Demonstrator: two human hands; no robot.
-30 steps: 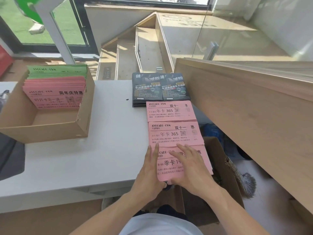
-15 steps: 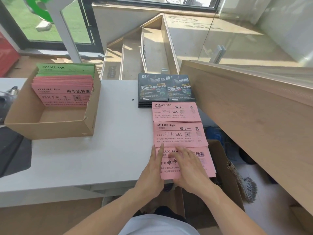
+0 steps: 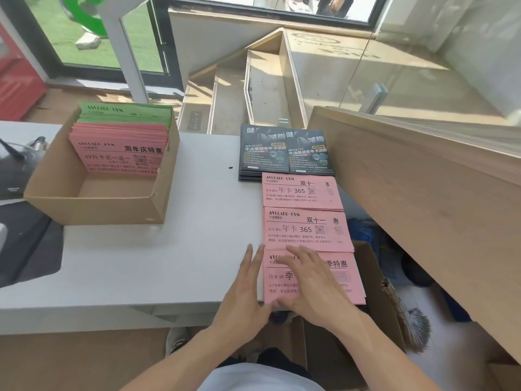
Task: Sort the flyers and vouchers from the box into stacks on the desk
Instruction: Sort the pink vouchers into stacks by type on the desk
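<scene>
On the smooth white desk, low in the frame, the right hand lies flat with straight, spread fingers on the nearest stack of thin pink paper vouchers, while the left hand, fingers straight and together, presses its left edge, having slid off the top where it lay a second ago. Beyond lie two more pink stacks and glossy black flyers; upper left, the brown cardboard box holds pink and green slips.

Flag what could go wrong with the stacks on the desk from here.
1. The nearest pink voucher stack overhangs the desk's front edge; a nudge from the right hand or left hand could tip sheets into the open carton below.
2. It abuts the middle pink stack, so squaring it may shift that one.
</scene>
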